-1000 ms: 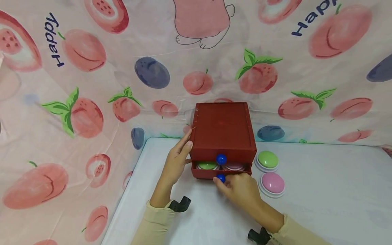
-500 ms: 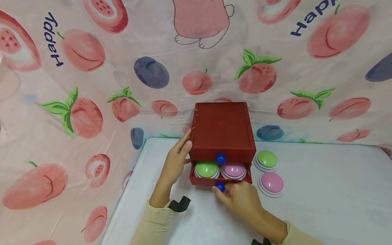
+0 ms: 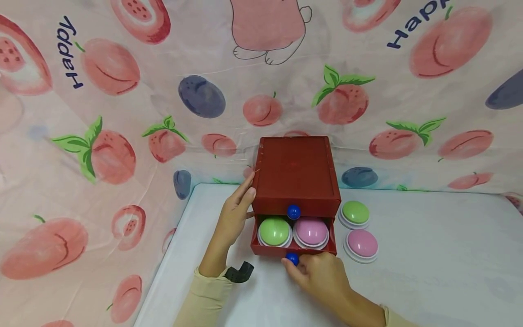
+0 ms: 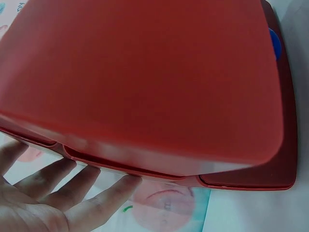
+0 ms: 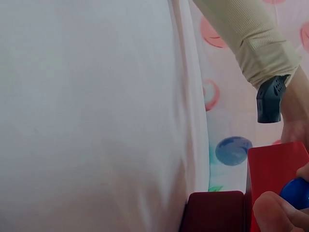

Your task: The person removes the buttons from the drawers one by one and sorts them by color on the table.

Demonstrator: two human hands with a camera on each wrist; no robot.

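Red drawer box (image 3: 297, 170) stood on the table (image 3: 429, 272) — left hand (image 3: 234, 219) lay flat against its side. Right hand (image 3: 320, 277) pinched the blue knob (image 3: 292, 259) of the lower drawer (image 3: 293, 248) — pulled out.

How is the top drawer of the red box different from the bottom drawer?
The top drawer is pushed in shut, so nothing inside it shows; the bottom drawer is pulled out and shows a green dome and a pink dome. Nobody touches the top drawer's knob; the right hand pinches the bottom drawer's knob. Both drawers are red with a round blue knob.
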